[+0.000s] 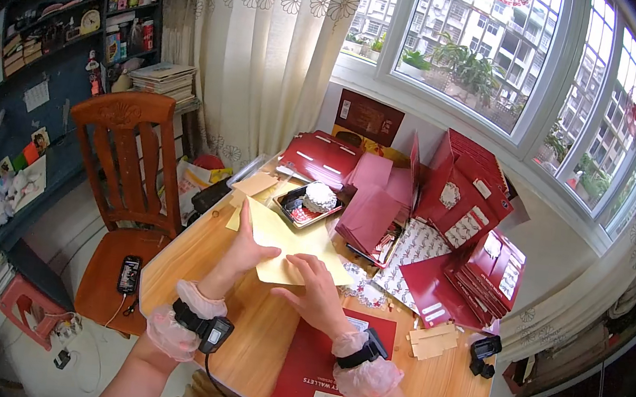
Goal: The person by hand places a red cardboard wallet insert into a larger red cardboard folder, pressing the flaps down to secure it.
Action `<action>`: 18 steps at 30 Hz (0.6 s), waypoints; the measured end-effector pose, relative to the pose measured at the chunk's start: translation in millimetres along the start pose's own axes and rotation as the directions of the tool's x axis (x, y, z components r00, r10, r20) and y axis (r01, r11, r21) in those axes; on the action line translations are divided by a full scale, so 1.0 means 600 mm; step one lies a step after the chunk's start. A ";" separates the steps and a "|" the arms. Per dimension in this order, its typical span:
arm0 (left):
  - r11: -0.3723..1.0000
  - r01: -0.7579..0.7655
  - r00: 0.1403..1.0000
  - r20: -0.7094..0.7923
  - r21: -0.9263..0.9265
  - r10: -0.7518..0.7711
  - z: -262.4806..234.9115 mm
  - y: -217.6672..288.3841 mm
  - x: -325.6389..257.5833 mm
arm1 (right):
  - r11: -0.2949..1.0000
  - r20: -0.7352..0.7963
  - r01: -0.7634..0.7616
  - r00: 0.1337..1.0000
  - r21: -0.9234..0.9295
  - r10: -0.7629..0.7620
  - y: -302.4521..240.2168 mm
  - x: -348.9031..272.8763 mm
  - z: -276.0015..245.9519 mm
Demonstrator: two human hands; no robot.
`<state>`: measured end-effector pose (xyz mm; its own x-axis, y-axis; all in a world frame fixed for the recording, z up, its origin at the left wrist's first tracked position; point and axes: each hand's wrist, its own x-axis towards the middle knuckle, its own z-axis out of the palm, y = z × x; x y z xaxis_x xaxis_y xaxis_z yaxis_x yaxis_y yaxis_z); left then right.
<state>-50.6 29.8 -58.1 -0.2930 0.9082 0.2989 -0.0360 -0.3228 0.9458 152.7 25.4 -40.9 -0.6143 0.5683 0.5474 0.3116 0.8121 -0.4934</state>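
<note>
A plain pale-yellow sheet of paper or thin card lies tilted over the table's left middle. My left hand is at its left edge, fingers straight along the side and thumb across the top, with the sheet between them. Over the near edge is my right hand; its fingers touch the sheet and the thumb stands apart. Just beyond the sheet, a black tray bears a round white lacy object. A dark-red printed folder lies under my right forearm.
Dark-red folded packets are heaped beyond my right hand. Large red boxes and a red stack stand at the far right. Tan card pieces and a small black device lie near the right edge. A wooden chair stands left.
</note>
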 end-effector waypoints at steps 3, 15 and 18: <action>0.993 0.096 0.991 -0.104 0.066 -0.089 0.009 0.005 0.000 | 0.998 -0.029 -0.043 0.999 0.043 0.044 0.013 -0.006 -0.001; 0.827 0.513 0.853 0.239 -0.229 -0.463 -0.004 0.010 -0.005 | 0.944 0.111 -0.068 0.993 0.324 0.034 0.016 0.002 -0.032; 0.856 0.459 0.882 0.234 -0.238 -0.408 -0.006 -0.002 -0.002 | 0.861 0.066 -0.225 0.973 0.457 0.220 0.027 0.005 -0.033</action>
<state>-53.6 28.2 -59.9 -0.0199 0.9955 -0.0922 -0.3926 0.0770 0.9165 170.4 43.0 -33.7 -0.5769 0.7231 0.3800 0.0753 0.5103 -0.8567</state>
